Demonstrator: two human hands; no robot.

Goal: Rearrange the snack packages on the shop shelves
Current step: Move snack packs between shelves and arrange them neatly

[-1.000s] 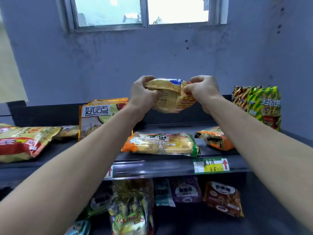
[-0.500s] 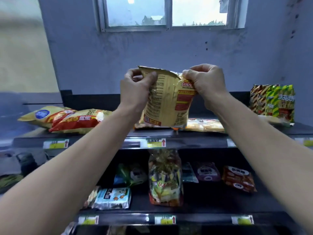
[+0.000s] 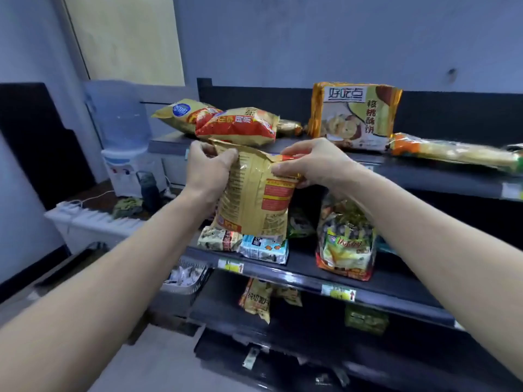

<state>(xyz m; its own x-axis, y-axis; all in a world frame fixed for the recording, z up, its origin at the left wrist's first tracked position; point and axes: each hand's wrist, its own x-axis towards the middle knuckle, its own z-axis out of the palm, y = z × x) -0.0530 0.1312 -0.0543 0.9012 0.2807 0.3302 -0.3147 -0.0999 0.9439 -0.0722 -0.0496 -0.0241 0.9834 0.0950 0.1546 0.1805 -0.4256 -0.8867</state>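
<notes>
1. The crinkled gold foil snack bag point(image 3: 254, 199) carries fine dark print down one side and red-orange panels down the other.
2. The plump red-and-gold foil bag point(image 3: 237, 125) lies in front of a gold pillow bag point(image 3: 181, 113) with a round blue badge.
3. The upright rectangular biscuit pack point(image 3: 353, 117) has orange-gold edges and a white and green face with black characters.
4. The clear plastic sweets bag point(image 3: 345, 244) has a yellow-green label and a red base.
5. The flat pale blue packet point(image 3: 263, 248) is dotted with orange.
6. The dark grey metal shelf point(image 3: 297, 274) bears small price tags point(image 3: 230, 265), yellow and white with red arrows.

Held gold bag point(image 3: 254, 199) hid part of packets point(image 3: 218, 240) on middle shelf point(image 3: 300, 274). Right edge cut off long packet point(image 3: 452, 154). Blurred price tags point(image 3: 338, 292) unreadable.
</notes>
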